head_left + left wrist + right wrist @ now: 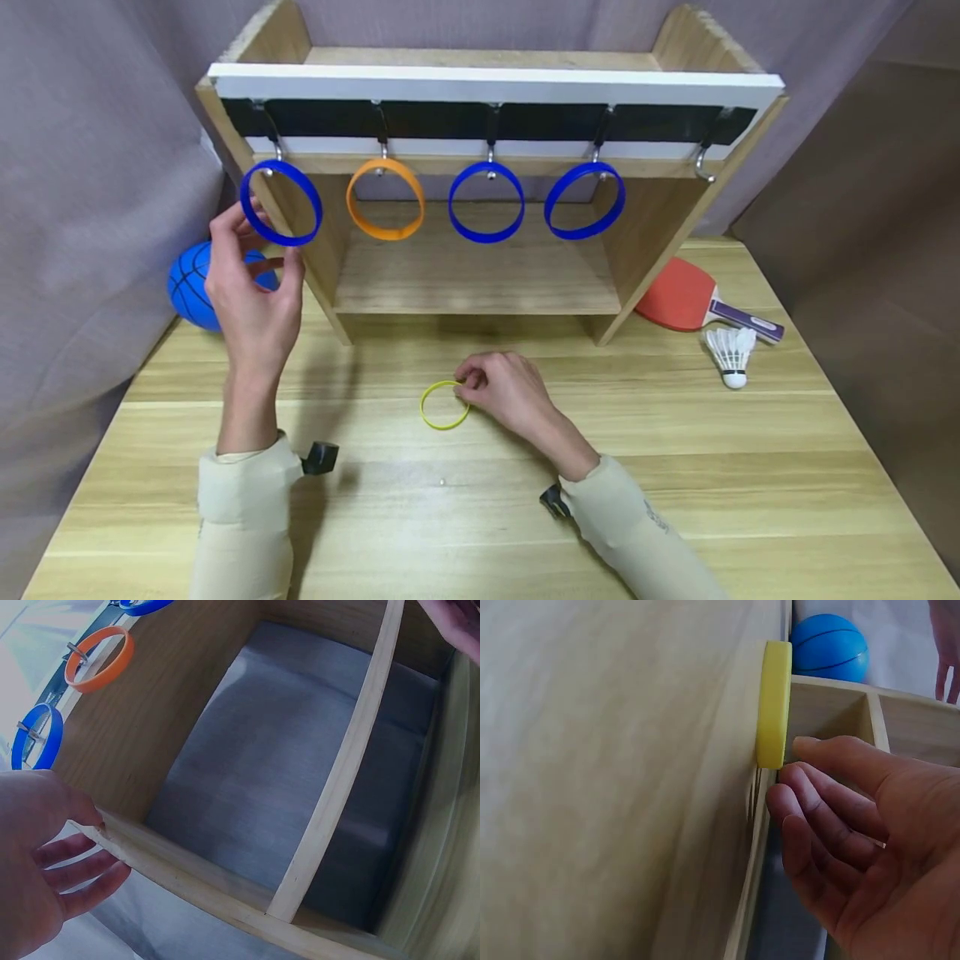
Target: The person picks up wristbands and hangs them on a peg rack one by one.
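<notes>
My left hand [258,296] grips the front edge of the wooden rack's left side panel [187,889], thumb on the inner side and fingers outside. A thin yellow ring [445,427] lies near the middle of the table. Over its right side is my right hand [513,392], fingers bent. In the right wrist view the thumb and fingertips come right up to the ring [775,705] but do not wrap it. Three blue rings [487,241] and one orange ring [386,234] hang from the rack's hooks. The rightmost hook [703,165] bears no ring.
The wooden rack [480,292] stands at the back of the table [420,517]. A blue ball [193,287] sits behind my left hand. At the right lie a red table-tennis bat [681,293] and a shuttlecock [731,354]. Grey curtains hang around the table.
</notes>
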A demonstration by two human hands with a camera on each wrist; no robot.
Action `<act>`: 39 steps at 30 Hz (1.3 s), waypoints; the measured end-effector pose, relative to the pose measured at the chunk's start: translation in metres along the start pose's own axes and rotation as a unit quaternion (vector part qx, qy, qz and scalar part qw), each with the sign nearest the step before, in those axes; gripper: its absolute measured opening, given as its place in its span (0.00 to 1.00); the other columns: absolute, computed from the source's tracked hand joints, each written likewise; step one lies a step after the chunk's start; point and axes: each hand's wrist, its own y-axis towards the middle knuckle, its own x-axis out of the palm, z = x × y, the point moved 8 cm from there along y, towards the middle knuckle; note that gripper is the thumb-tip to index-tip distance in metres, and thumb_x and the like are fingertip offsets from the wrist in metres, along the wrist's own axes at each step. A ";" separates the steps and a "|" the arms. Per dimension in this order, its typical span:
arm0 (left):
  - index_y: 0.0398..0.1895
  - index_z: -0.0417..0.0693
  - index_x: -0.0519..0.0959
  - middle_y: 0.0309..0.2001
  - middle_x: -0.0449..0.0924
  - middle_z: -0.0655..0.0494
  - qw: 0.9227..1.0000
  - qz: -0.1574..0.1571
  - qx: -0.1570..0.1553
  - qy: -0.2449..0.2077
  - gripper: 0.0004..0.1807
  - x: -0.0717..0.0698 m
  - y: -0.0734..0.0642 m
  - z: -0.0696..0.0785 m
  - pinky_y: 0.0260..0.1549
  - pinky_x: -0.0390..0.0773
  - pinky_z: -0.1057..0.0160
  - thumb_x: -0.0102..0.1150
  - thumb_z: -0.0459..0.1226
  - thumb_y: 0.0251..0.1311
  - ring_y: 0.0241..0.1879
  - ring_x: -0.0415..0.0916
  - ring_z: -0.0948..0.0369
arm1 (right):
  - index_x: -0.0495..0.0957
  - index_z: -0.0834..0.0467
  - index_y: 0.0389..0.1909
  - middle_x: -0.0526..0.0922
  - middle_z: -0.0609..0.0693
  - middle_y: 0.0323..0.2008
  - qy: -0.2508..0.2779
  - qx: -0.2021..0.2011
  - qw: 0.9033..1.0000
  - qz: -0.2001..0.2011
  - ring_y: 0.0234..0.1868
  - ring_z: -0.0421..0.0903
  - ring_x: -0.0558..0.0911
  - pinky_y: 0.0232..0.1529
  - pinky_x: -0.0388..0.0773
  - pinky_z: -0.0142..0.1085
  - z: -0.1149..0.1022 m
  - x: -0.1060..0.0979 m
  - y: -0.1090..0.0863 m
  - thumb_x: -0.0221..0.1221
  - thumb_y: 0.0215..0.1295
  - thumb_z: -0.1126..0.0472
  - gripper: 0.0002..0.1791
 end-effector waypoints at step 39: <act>0.60 0.52 0.73 0.50 0.80 0.60 1.000 0.012 -0.026 -0.004 0.25 0.001 0.000 -0.005 0.32 0.78 0.75 0.64 0.30 0.59 0.42 0.78 0.64 | 0.87 0.64 0.34 0.86 0.52 0.30 -0.009 -0.190 0.916 0.352 0.24 0.42 0.80 0.23 0.71 0.19 -0.037 -0.211 -0.055 0.69 0.55 0.70 0.05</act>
